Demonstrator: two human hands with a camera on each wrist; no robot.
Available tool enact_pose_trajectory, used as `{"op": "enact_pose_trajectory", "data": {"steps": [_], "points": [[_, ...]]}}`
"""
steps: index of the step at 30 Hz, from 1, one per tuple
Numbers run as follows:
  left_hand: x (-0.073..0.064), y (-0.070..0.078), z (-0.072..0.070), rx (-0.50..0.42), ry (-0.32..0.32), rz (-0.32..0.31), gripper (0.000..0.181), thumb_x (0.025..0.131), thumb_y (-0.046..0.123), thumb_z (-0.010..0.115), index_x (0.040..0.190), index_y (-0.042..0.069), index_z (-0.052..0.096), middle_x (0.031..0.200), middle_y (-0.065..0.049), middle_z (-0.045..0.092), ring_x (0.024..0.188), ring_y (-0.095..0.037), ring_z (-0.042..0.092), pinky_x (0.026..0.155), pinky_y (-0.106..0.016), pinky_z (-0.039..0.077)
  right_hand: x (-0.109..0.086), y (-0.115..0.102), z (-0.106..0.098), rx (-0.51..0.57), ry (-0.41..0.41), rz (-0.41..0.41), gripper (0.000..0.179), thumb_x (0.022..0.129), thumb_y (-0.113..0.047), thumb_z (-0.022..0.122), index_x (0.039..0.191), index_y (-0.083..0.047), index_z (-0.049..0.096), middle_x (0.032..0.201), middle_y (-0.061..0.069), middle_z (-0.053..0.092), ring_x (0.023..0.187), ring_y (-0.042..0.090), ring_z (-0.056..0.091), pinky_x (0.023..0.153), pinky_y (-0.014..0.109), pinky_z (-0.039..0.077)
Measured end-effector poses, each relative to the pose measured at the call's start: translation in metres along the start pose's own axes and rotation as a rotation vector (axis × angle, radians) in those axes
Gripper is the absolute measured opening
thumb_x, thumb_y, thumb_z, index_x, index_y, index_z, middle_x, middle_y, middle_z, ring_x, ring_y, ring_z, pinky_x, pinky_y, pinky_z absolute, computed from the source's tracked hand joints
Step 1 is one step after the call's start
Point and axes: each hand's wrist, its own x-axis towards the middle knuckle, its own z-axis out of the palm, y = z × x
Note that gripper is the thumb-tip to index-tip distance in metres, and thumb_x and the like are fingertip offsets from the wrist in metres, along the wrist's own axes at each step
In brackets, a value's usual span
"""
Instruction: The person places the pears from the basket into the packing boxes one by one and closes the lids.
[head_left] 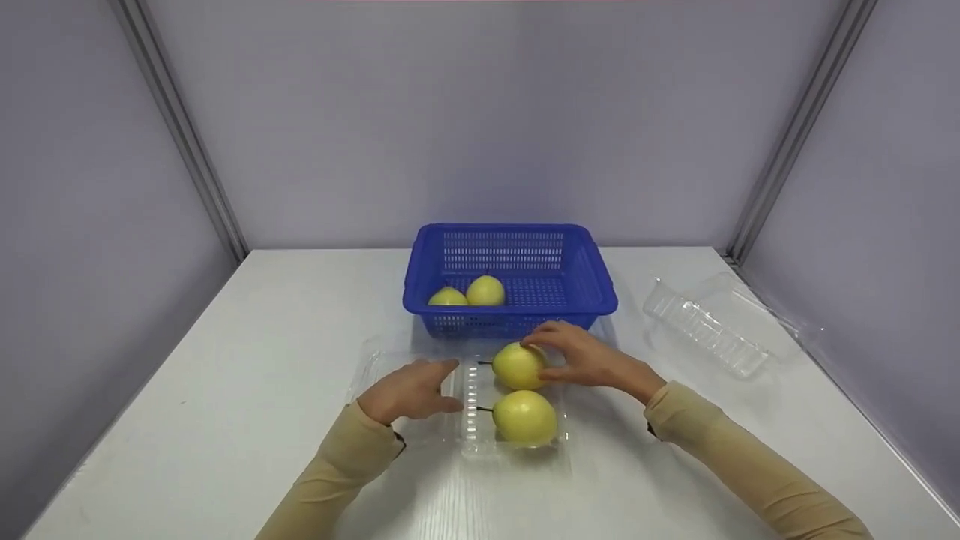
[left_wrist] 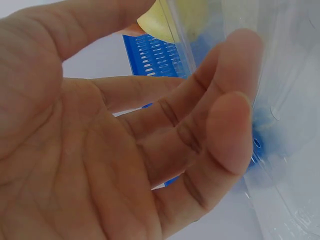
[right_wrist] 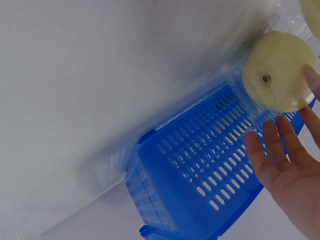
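Note:
Two yellow pears, a far one (head_left: 517, 367) and a near one (head_left: 524, 418), lie in the right half of an opened clear plastic clamshell box (head_left: 471, 420), stems toward the left. My right hand (head_left: 585, 356) is at the far pear, its thumb and index fingertip right at the fruit's right and upper edges; the other fingers are spread and relaxed. Over the box's left half is my left hand (head_left: 412, 391), thumb and fingers apart, nothing between them. In the left wrist view, the loosely bent fingers (left_wrist: 232, 135) of this hand are beside the clear plastic.
Behind the clamshell stands a blue slotted basket (head_left: 510, 309) with two more pears (head_left: 486, 291) at its left. Another clear plastic box (head_left: 709, 334), opened, lies on the white table (head_left: 247, 360) at the right. Pale walls enclose the table's back and sides.

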Motion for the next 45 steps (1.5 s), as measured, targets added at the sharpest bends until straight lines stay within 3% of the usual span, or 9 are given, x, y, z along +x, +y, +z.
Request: {"op": "enact_pose_trajectory", "data": {"steps": [7, 14, 17, 21, 24, 32, 37, 41, 45], "points": [[-0.004, -0.006, 0.000, -0.003, -0.024, 0.027, 0.068, 0.094, 0.029, 0.065, 0.146, -0.005, 0.038, 0.124, -0.024, 0.063, 0.106, -0.034, 0.065, 0.104, -0.050, 0.045, -0.008, -0.002, 0.001, 0.014, 0.067, 0.139, 0.048, 0.084, -0.023, 0.076, 0.126, -0.005, 0.062, 0.110, 0.015, 0.060, 0.097, 0.028, 0.060, 0.082, 0.040, 0.053], [-0.006, -0.015, -0.003, -0.011, -0.091, 0.032, 0.074, 0.096, 0.037, 0.061, 0.151, -0.001, 0.030, 0.124, -0.023, 0.064, 0.110, -0.032, 0.065, 0.106, -0.048, 0.044, -0.011, -0.001, 0.003, 0.195, 0.029, 0.309, 0.044, 0.086, -0.023, 0.072, 0.117, 0.005, 0.060, 0.074, 0.010, 0.069, 0.061, 0.012, 0.061, 0.054, 0.024, 0.048], [-0.008, -0.020, -0.005, -0.011, -0.107, 0.019, 0.075, 0.096, 0.038, 0.060, 0.153, 0.001, 0.028, 0.126, -0.023, 0.063, 0.113, -0.031, 0.064, 0.108, -0.047, 0.042, -0.012, -0.001, 0.006, 0.288, 0.005, 0.349, 0.048, 0.088, -0.020, 0.069, 0.123, 0.009, 0.056, 0.070, 0.015, 0.070, 0.055, 0.019, 0.065, 0.048, 0.025, 0.049], [-0.011, -0.027, -0.008, -0.012, -0.113, -0.023, 0.075, 0.095, 0.038, 0.062, 0.152, 0.002, 0.030, 0.122, -0.019, 0.066, 0.111, -0.027, 0.063, 0.106, -0.047, 0.043, -0.014, -0.005, 0.010, 0.365, -0.019, 0.392, 0.065, 0.090, -0.017, 0.064, 0.140, 0.015, 0.039, 0.070, 0.015, 0.070, 0.056, 0.023, 0.066, 0.052, 0.038, 0.055], [-0.013, -0.035, -0.010, -0.010, -0.102, -0.028, 0.072, 0.094, 0.035, 0.063, 0.149, -0.002, 0.036, 0.114, -0.017, 0.068, 0.106, -0.026, 0.064, 0.102, -0.049, 0.046, -0.014, -0.008, 0.012, 0.382, -0.026, 0.418, 0.071, 0.091, -0.015, 0.062, 0.145, 0.017, 0.029, 0.068, 0.012, 0.069, 0.053, 0.017, 0.063, 0.053, 0.042, 0.056], [-0.018, -0.063, -0.015, 0.086, 0.027, 0.055, 0.041, 0.086, 0.006, 0.070, 0.120, -0.014, 0.059, 0.105, -0.025, 0.067, 0.100, -0.038, 0.062, 0.091, -0.053, 0.050, -0.014, -0.013, 0.014, 0.354, -0.018, 0.427, 0.072, 0.090, -0.011, 0.059, 0.151, 0.005, 0.026, 0.059, -0.001, 0.061, 0.048, 0.009, 0.052, 0.040, 0.021, 0.038], [-0.020, -0.073, -0.014, 0.197, 0.084, -0.022, 0.040, 0.079, -0.001, 0.071, 0.118, -0.009, 0.064, 0.116, -0.026, 0.064, 0.112, -0.044, 0.057, 0.095, -0.060, 0.045, -0.015, -0.014, 0.016, 0.387, -0.003, 0.418, 0.074, 0.087, -0.007, 0.057, 0.154, -0.003, 0.026, 0.058, -0.002, 0.059, 0.048, 0.010, 0.052, 0.039, 0.021, 0.038], [-0.022, -0.079, -0.015, 0.231, 0.054, -0.121, 0.049, 0.077, -0.009, 0.064, 0.126, -0.002, 0.062, 0.129, -0.027, 0.056, 0.124, -0.046, 0.047, 0.099, -0.066, 0.038, -0.014, -0.014, 0.017, 0.404, 0.002, 0.419, 0.074, 0.086, -0.005, 0.056, 0.154, -0.003, 0.026, 0.058, -0.001, 0.059, 0.046, 0.010, 0.051, 0.039, 0.022, 0.038], [-0.025, -0.084, -0.016, 0.200, 0.038, -0.188, 0.060, 0.076, -0.014, 0.059, 0.134, -0.001, 0.055, 0.136, -0.031, 0.045, 0.127, -0.048, 0.042, 0.100, -0.063, 0.041, -0.014, -0.014, 0.017, 0.414, 0.002, 0.421, 0.074, 0.085, -0.005, 0.056, 0.153, 0.002, 0.025, 0.057, 0.000, 0.059, 0.046, 0.009, 0.051, 0.039, 0.021, 0.039]]}}
